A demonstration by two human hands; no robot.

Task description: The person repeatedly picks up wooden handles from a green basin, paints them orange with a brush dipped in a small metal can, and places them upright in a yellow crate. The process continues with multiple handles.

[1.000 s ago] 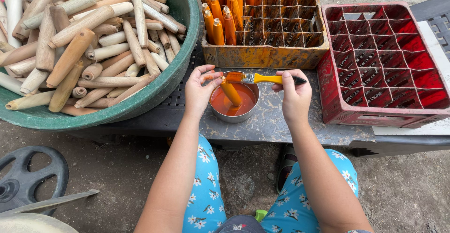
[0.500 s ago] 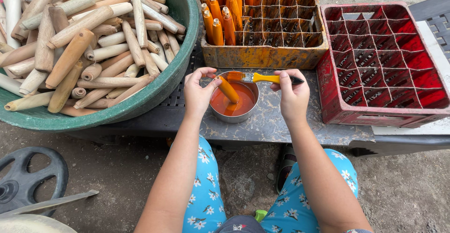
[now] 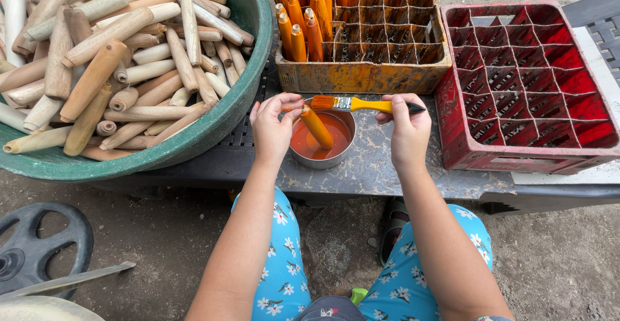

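My left hand pinches the top of a short wooden handle coated orange, tilted with its lower end dipped in a small metal bowl of orange paint. My right hand grips a paintbrush with a yellow and black handle, held level over the bowl, its orange bristles close to the handle's upper end. The bowl stands on a dark low table in front of my knees.
A big green tub at left holds several bare wooden handles. Behind the bowl, a paint-stained divided crate holds several orange-painted handles upright. A red divided crate stands at right. A black wheel lies on the ground at left.
The dipped handle has tilted and turned a little in my left hand. The brush has stayed level over the bowl, close to the handle's top.
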